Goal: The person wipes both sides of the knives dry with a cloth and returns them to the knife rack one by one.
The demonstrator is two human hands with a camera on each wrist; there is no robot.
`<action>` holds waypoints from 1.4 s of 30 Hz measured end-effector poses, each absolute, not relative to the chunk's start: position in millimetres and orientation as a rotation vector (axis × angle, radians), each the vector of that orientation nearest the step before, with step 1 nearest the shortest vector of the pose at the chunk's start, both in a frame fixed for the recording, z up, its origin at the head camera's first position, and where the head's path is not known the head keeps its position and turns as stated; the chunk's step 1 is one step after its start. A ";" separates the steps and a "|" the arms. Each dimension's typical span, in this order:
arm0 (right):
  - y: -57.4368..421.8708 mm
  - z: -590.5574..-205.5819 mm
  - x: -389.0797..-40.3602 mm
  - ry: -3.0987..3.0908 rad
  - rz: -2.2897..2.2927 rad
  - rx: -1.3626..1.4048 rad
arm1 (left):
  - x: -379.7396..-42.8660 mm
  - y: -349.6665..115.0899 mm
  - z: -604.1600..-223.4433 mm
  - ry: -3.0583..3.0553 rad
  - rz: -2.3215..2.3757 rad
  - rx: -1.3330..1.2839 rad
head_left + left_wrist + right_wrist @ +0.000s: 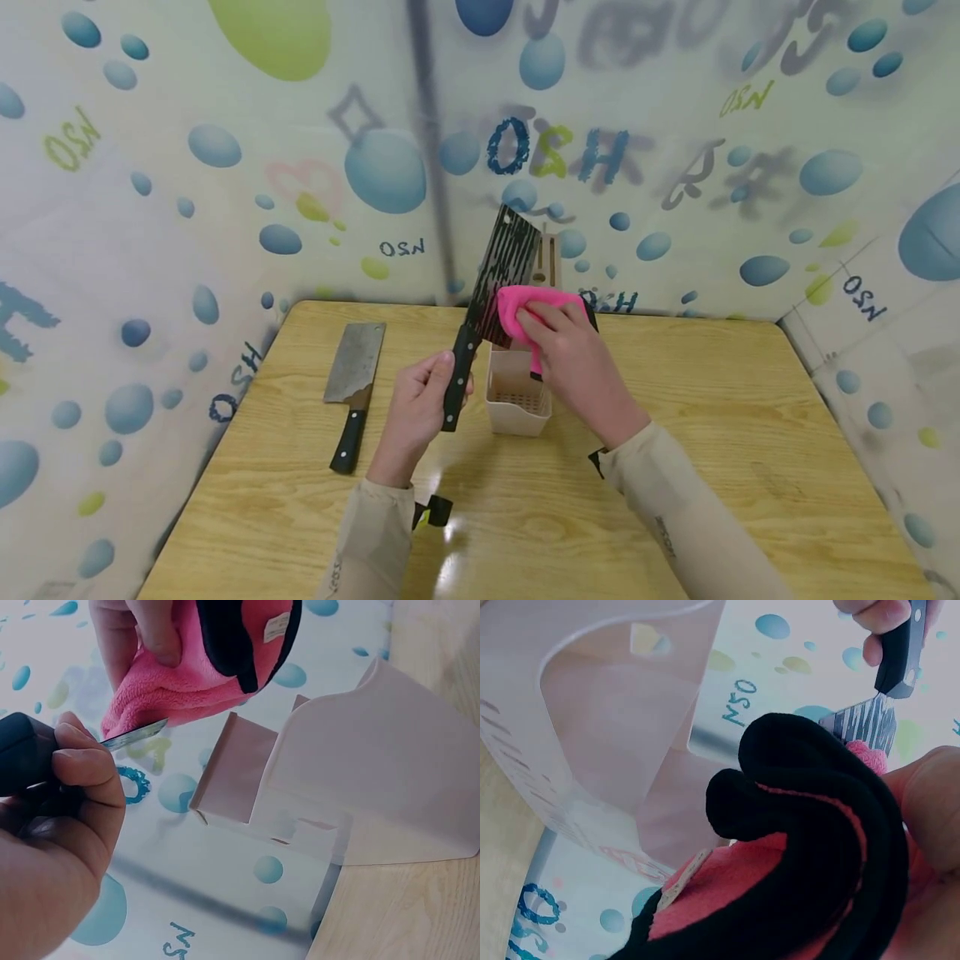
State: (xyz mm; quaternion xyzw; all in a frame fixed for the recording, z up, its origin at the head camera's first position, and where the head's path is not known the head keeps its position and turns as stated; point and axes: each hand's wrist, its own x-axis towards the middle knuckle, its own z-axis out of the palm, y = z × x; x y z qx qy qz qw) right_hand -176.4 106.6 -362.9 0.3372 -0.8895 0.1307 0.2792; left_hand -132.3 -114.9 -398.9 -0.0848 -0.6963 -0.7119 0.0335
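Observation:
My left hand point(422, 392) grips the black riveted handle of a cleaver point(498, 267), its dark-striped blade raised and tilted to the upper right. In my right hand point(573, 354) is a bunched pink cloth point(517, 300) with black edging, lying against the lower part of that blade. The left wrist view shows the cloth point(180, 682) close at the blade point(139, 733), with the fingers curled round the handle point(26, 754). From the right wrist, the cloth's black edging point(825, 795) covers much of the view, and the striped blade point(862, 724) shows behind it.
A pale knife block point(517, 417) stands on the wooden table just beyond and below the hands, with a slotted upright back point(553, 258). Left of the hands lies a second cleaver point(354, 367) with a plain grey blade. A patterned sheet point(660, 167) hangs behind the table.

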 end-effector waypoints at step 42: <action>128.3 -331.3 -238.9 -2.316 0.288 0.803 | -128.8 -106.4 -403.8 -2.285 -2.112 -0.340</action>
